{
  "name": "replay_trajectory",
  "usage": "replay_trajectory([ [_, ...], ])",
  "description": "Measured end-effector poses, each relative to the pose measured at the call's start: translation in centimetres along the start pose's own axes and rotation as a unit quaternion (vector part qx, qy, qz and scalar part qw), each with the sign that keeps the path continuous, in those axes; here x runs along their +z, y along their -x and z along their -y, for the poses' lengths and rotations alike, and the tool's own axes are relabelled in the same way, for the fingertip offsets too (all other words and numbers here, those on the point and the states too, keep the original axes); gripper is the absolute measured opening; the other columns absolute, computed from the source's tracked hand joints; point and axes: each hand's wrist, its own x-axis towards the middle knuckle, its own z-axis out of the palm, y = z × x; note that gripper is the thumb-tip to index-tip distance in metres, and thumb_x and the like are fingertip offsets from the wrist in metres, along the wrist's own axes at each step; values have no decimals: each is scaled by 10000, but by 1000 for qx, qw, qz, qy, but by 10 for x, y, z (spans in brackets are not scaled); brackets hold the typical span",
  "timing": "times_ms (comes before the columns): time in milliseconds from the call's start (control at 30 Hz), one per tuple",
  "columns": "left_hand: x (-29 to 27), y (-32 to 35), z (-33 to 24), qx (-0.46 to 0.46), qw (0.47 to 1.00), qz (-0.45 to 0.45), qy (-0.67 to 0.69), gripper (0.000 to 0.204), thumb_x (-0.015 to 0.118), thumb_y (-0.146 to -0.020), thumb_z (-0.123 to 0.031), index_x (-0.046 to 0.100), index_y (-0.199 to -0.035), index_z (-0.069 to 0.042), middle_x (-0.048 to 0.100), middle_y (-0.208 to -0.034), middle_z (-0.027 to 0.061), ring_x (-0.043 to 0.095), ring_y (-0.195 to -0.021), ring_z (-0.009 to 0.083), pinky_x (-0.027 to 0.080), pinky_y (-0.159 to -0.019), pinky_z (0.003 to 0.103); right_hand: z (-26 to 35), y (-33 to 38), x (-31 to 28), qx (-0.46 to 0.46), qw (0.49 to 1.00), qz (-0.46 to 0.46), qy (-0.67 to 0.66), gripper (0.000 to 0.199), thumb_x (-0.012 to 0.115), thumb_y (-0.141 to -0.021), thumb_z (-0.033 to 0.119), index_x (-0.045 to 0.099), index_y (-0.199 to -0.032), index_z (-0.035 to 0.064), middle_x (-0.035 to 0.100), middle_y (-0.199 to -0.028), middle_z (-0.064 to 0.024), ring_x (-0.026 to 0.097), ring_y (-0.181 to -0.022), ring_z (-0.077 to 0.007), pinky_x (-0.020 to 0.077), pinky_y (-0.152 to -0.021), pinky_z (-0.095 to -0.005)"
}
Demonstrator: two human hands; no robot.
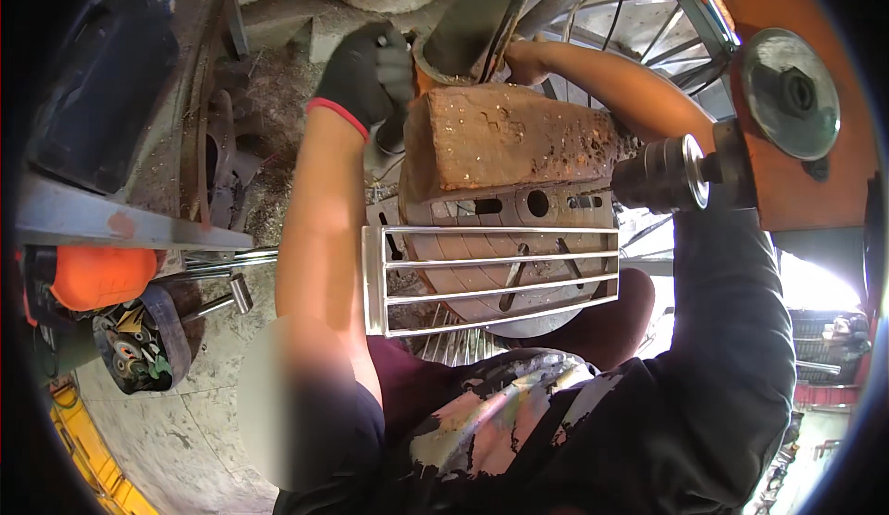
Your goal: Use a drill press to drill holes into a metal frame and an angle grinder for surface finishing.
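My left hand, in a black glove with a red cuff, reaches past the left end of a rusty brown block. Its fingers are curled closed; what they hold, if anything, I cannot make out. My bare right hand is beyond the block, beside a wide upright metal cylinder and a dark rod. Those fingers look bent in, partly hidden, and their grip is unclear. Nearer to me, a shiny metal frame with several parallel bars lies over a round slotted machine table. Neither hand touches this frame.
An orange machine housing with a round metal disc and a stepped spindle stands at right. At left are a bin of small parts, a hammer, an orange case and a black panel.
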Motion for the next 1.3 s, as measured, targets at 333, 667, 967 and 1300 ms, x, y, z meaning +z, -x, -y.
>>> replay_trajectory([
  [333, -62, -1, -20, 209, 835, -421, -287, 336, 483, -1156, -378, 617, -1150, -70, 769, -1126, 110, 571, -687, 105, 410, -566, 303, -59, 32, 15, -198, 922, 214, -253, 706, 810, -980, 241, 531, -1597, 43, 657, -1507, -196, 649, -1292, -311, 528, -1099, -415],
  [667, -44, -4, -12, -96, 754, -519, -391, 584, 464, -1115, -614, 674, -1177, -72, 725, -982, 62, 502, -670, 178, 403, -566, 347, -167, -58, -2, -44, 960, -6, -276, 435, 643, -1099, 369, 740, -1365, 38, 796, -1251, -94, 747, -1074, -238, 611, -973, -413],
  [967, -26, 3, -12, -141, 734, -514, -421, 872, 415, -966, -911, 717, -1005, -94, 687, -789, 53, 522, -559, 139, 342, -502, 318, -116, 23, -35, -76, 921, 169, -343, 381, 682, -1059, 204, 726, -1387, 15, 799, -1186, -198, 793, -905, -274, 674, -786, -410],
  [1300, -12, 8, -16, -177, 724, -480, -464, 1057, 352, -864, -1048, 719, -892, -57, 617, -668, 24, 532, -507, 142, 331, -490, 291, -25, -45, 21, -98, 994, 37, 24, 488, 839, -951, 176, 696, -1395, 34, 793, -1165, -209, 769, -1061, -342, 610, -944, -446],
])
